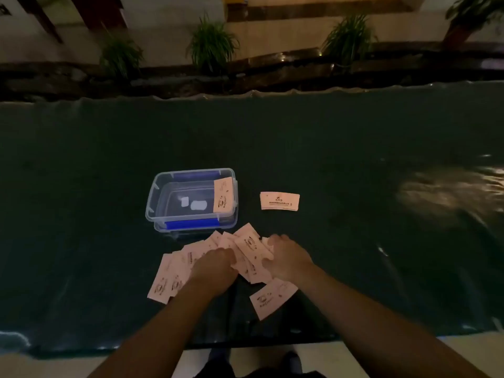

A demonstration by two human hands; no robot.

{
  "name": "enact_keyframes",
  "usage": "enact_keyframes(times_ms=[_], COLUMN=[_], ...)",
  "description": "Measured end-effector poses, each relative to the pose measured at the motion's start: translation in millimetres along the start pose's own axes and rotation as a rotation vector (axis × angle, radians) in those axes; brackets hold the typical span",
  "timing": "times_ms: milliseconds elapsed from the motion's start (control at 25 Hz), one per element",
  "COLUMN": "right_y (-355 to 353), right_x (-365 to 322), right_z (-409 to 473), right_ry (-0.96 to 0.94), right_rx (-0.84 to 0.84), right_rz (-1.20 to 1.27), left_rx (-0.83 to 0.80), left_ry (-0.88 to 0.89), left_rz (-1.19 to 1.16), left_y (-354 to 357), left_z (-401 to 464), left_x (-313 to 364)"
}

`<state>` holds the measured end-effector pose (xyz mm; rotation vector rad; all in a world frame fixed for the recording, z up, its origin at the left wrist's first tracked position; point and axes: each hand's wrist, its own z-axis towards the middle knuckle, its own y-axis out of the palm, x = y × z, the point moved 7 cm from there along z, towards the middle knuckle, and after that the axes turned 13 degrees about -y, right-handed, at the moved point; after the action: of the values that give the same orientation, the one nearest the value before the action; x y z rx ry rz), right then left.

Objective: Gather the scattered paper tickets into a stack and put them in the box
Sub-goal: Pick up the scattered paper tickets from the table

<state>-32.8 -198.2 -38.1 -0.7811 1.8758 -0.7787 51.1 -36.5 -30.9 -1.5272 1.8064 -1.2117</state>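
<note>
Both hands are lying palm-down on a loose heap of pale pink printed paper tickets [246,251], the left hand [215,266] curled over the heap's left half and the right hand [286,259] pressing on its right half with the fingers bent over the far edge; whether either hand is actually pinching a ticket or only resting on the paper I cannot tell, since the fingertips are hiding beneath the hands. The heap is sitting on the near middle of a dark green cloth-covered table [354,148], fanning out to the left, where several tickets are overlapping towards the near side. One single pink ticket [272,297] is lying just near of the right hand, tilted and apart from the heap. Just beyond the heap a clear rectangular plastic box with blue side clips [161,197] is standing open, with one pink ticket [224,196] leaning against its right inner wall. To the right of the box, well apart from it, a small neat stack of tickets [279,201] is lying flat on the cloth. Beyond the table's far edge, green potted plants [212,45] are standing along a dim wall.
</note>
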Motion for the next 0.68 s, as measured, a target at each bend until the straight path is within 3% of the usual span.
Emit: enact_keyframes(times_ms=[200, 400, 680], right_y=[32.6, 39.0, 39.2], right_x=[-2.9, 3.8, 30.3], right_z=[10.5, 7.6, -22.9], right_ry=[0.18, 0.248, 0.448], right_rx=[-0.025, 0.019, 0.121], right_rz=[0.04, -0.023, 0.08], left_rx=[-0.114, -0.114, -0.09], left_ry=[0.011, 0.098, 0.187], left_rz=[0.083, 0.072, 0.014], left_y=[33.0, 38.6, 35.2], left_z=[18.9, 33.1, 41.2], left_x=[-26.6, -29.5, 1.5])
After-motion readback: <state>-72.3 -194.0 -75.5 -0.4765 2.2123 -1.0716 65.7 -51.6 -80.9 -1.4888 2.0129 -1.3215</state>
